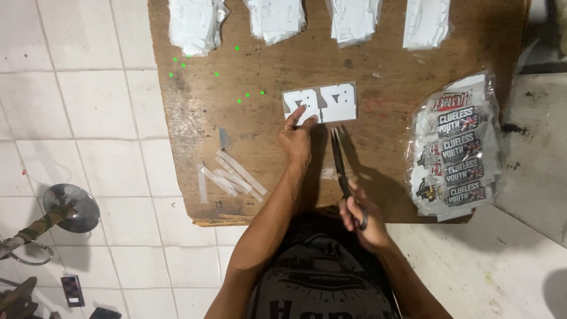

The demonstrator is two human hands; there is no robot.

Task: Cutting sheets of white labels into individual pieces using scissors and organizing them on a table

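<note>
a: left hand (295,139)?
b: flat-ish, fingers stretched forward, fingertips pressing the near edge of a grey-and-white printed sheet (319,103) on the wooden board (266,159). not gripping it.
a: right hand (363,218)?
b: closed round the handles of scissors (339,159), blades together, pointing away from the hand toward the sheet, tips just short of it.
a: nearby?
b: cut white strips (233,177) left of the left hand, bagged stickers (455,147) right of the right.

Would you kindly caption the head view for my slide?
Left hand pins a grey-and-white sticker sheet to the wooden board; right hand holds scissors beside it.
</note>
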